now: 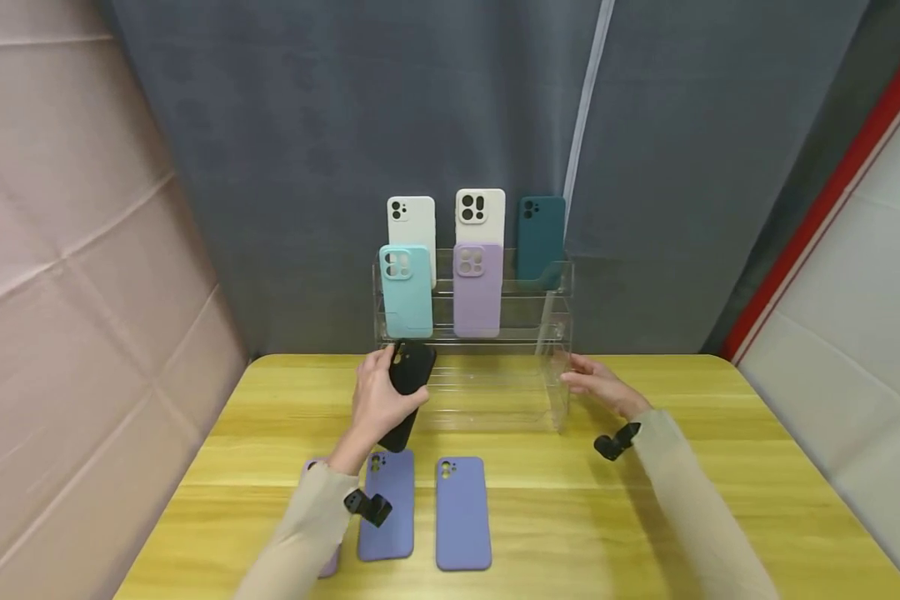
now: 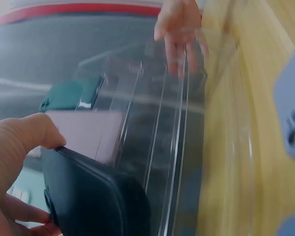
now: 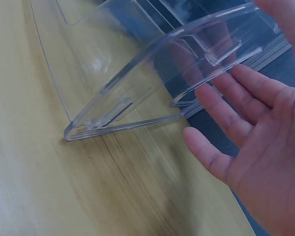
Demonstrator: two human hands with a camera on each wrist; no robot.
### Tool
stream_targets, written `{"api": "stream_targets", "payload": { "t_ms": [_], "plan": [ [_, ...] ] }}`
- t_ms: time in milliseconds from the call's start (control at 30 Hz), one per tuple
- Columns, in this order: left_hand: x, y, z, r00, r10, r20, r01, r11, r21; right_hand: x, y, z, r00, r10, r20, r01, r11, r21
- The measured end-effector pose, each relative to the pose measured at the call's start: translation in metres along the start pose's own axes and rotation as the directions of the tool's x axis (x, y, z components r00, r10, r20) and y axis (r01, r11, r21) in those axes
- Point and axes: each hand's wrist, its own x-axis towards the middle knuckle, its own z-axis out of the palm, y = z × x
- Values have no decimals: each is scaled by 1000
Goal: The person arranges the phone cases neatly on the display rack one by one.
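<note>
Case (image 1: 411, 367), pinched by left hand (image 1: 379, 400), is probably light and flexible, best held by edges (image 2: 88, 164); right hand (image 1: 602, 387), relaxed, grasps nothing.

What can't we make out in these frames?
- Head: most of the leftmost purple case, behind the left sleeve.
- Head: lower part of the white case, mostly behind the light-blue case.
- Left wrist: one end of the black case, cut off by the bottom edge.
- Right wrist: part of the right hand, cut off by the right edge.
</note>
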Motion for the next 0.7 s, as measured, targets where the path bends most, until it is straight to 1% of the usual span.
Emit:
{"api": "stream_targets", "payload": {
  "t_ms": [167,333,433,600,700],
  "plan": [
    [16,29,22,999,40,-7,-41,997,-70,-2,1,1,1000,2,-11,-3,1000,-20],
    [32,56,38,997,72,-4,-72,989,-129,-3,1,2,1000,16,-25,-16,999,-32],
    [43,72,44,996,82,-19,-84,984,-155,-4,0,4,999,21,-34,-22,1000,-19],
    [63,97,49,995,88,-42,-94,976,-194,-3,0,6,1000,-4,-21,4,1000,-7],
    [75,114,54,992,101,-70,-114,968,-222,-2,1,6,1000,-1,-31,2,1000,7]
  ]
}}
